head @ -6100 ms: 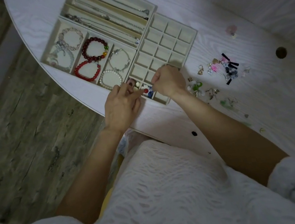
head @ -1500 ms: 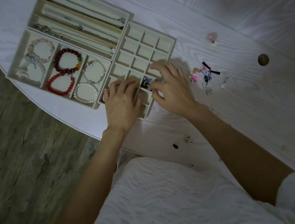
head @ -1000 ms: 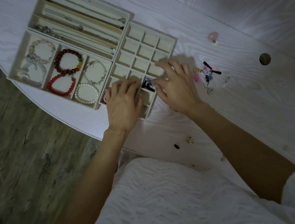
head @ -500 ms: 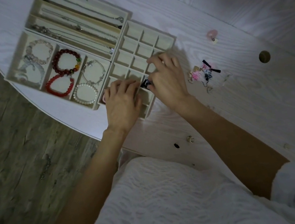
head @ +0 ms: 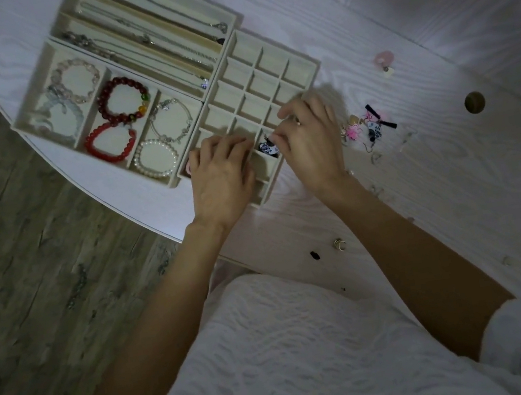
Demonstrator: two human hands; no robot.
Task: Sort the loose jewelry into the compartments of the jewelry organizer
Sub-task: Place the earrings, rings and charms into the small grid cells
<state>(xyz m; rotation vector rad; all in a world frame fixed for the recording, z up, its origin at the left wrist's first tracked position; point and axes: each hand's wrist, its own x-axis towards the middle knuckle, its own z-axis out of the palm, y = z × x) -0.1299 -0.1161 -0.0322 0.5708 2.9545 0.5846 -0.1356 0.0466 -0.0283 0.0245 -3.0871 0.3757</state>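
Left hand resting palm-down, fingers relaxed and holding nothing, on the near small compartments of the jewelry organizer at centre frame. Right hand just beside, fingertips bent over a blue-and-white piece lying in a small compartment; cannot tell whether pinching it. Remaining loose jewelry scattered on the white table, right of centre.

White wood-grain tabletop carries jewelry organizer at left edge, loose jewelry pile mid-top, maybe a ring near front edge
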